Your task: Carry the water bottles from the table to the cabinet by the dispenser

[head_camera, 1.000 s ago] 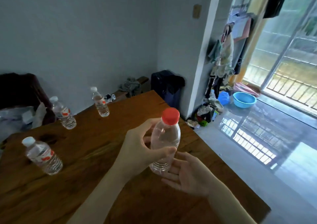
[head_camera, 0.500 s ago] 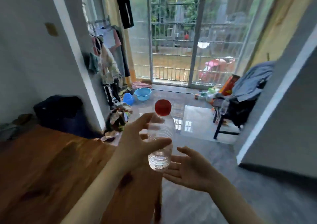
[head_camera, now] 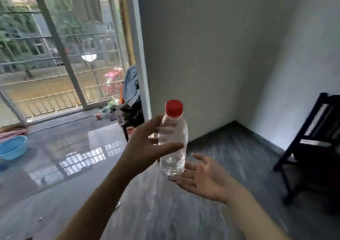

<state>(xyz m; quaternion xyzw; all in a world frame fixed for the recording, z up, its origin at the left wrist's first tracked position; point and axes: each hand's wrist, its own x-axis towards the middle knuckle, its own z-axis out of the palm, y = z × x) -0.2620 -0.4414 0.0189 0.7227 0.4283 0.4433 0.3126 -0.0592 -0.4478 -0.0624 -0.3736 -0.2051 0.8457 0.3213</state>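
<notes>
While the left hand [head_camera: 145, 147] grips the upright water bottle [head_camera: 173, 144] in the air with thumb and fingers around it, the right hand [head_camera: 204, 177] lies flat, fingers spread, just under it.

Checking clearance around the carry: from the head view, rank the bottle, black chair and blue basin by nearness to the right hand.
1. Bottle, just above the right hand.
2. Black chair, far right.
3. Blue basin, far left.
</notes>
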